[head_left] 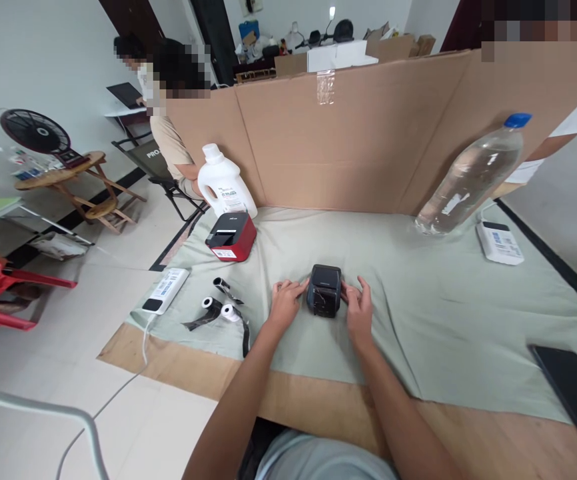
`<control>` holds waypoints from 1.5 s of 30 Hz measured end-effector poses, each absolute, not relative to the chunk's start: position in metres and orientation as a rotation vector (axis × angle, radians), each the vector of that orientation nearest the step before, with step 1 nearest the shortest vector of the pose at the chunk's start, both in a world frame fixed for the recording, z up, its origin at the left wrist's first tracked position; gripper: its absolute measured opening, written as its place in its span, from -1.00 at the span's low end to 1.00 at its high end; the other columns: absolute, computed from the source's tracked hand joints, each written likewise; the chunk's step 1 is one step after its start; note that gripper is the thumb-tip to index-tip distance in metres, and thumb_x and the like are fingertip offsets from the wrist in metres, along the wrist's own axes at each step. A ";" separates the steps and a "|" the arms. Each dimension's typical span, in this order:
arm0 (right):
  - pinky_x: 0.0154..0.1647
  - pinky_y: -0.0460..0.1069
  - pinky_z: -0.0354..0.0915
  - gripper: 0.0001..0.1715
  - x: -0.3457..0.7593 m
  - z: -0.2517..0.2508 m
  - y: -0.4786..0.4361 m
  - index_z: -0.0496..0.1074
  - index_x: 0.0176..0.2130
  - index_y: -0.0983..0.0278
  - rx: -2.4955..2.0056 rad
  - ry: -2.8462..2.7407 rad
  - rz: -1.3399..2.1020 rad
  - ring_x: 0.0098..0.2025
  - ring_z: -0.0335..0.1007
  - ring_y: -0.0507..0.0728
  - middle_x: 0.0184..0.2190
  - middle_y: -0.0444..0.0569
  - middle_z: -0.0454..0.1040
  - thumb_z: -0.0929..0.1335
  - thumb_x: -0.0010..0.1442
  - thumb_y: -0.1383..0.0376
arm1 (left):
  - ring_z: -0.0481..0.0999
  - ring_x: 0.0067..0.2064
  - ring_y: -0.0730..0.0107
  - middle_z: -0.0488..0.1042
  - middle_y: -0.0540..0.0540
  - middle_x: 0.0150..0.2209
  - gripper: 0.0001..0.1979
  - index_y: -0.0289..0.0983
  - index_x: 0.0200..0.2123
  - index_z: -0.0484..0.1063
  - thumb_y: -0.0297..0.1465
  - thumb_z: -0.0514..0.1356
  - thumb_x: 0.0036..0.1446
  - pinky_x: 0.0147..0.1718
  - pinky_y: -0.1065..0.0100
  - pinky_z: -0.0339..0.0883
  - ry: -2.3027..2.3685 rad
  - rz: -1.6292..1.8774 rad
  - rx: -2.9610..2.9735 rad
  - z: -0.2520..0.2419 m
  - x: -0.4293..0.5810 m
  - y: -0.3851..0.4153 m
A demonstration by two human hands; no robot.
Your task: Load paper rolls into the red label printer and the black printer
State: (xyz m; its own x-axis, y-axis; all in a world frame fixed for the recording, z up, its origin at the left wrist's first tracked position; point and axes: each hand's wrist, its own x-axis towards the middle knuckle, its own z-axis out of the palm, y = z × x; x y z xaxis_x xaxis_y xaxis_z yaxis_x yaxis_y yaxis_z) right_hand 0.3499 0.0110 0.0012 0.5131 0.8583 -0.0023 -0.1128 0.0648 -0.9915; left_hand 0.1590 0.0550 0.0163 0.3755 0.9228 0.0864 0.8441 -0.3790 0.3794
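Basically the small black label printer (324, 290) sits square between both hands: left hand (284, 303) touching its left side, right hand (359, 308) its right, fingers loosely open, neither nearer.

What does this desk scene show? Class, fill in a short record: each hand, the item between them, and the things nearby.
Left hand: on the green cloth, fingers against the black printer
Right hand: against the printer's other side
Left of the hands: paper rolls, power strip, red printer, white jug
Far right: water bottle by the cardboard wall
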 end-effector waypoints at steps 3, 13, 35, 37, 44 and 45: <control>0.20 0.32 0.37 -0.24 0.352 0.002 0.013 0.21 0.30 0.31 -1.309 -0.739 0.825 0.12 0.53 0.28 -0.08 0.13 0.62 0.34 0.26 0.00 | 0.43 -0.06 0.20 0.65 -0.06 -0.17 -0.30 -0.04 0.28 0.42 -0.66 -0.04 0.17 0.13 0.09 0.12 1.561 0.435 2.354 0.016 0.159 0.058; 0.14 0.26 0.43 -0.23 0.347 0.004 0.018 0.21 0.29 0.32 -1.300 -0.723 0.821 0.04 0.57 0.26 -0.01 0.18 0.61 0.35 0.26 -0.01 | 0.47 -0.09 0.24 0.63 -0.06 -0.22 -0.31 -0.08 0.26 0.45 -0.66 -0.06 0.16 0.11 0.13 0.14 1.570 0.579 2.126 0.013 0.165 0.060; 0.36 0.23 0.14 -0.45 0.363 0.017 0.041 0.51 0.18 0.25 -1.473 -1.359 0.406 0.28 0.25 0.24 0.23 0.14 0.43 0.19 0.38 0.13 | 0.50 -0.11 0.27 0.62 -0.07 -0.20 -0.34 -0.12 0.24 0.47 -0.65 -0.05 0.18 0.09 0.17 0.17 1.539 0.636 2.103 0.015 0.167 0.065; 0.37 0.23 0.13 -0.40 0.367 0.025 0.057 0.45 0.25 0.28 -1.527 -1.466 0.430 0.31 0.25 0.25 0.27 0.16 0.40 0.17 0.38 0.14 | 0.50 -0.10 0.27 0.63 -0.07 -0.20 -0.35 -0.12 0.25 0.47 -0.65 -0.04 0.18 0.10 0.17 0.18 1.541 0.636 2.106 0.014 0.167 0.066; 0.09 0.04 0.34 -0.50 0.378 0.076 0.091 0.55 0.10 0.29 -1.938 -1.679 0.433 0.02 0.49 0.19 0.06 0.11 0.57 0.17 0.35 0.29 | 0.53 -0.07 0.25 0.66 -0.08 -0.13 -0.39 -0.11 0.22 0.49 -0.64 -0.01 0.21 0.10 0.18 0.20 1.542 0.663 2.098 0.016 0.168 0.067; 0.05 0.02 0.33 -0.53 0.378 0.084 0.093 0.58 0.05 0.26 -2.007 -1.815 0.408 0.00 0.49 0.17 0.02 0.08 0.58 0.19 0.35 0.30 | 0.54 -0.07 0.25 0.66 -0.08 -0.12 -0.39 -0.11 0.22 0.49 -0.63 -0.01 0.21 0.10 0.18 0.21 1.541 0.662 2.099 0.017 0.168 0.067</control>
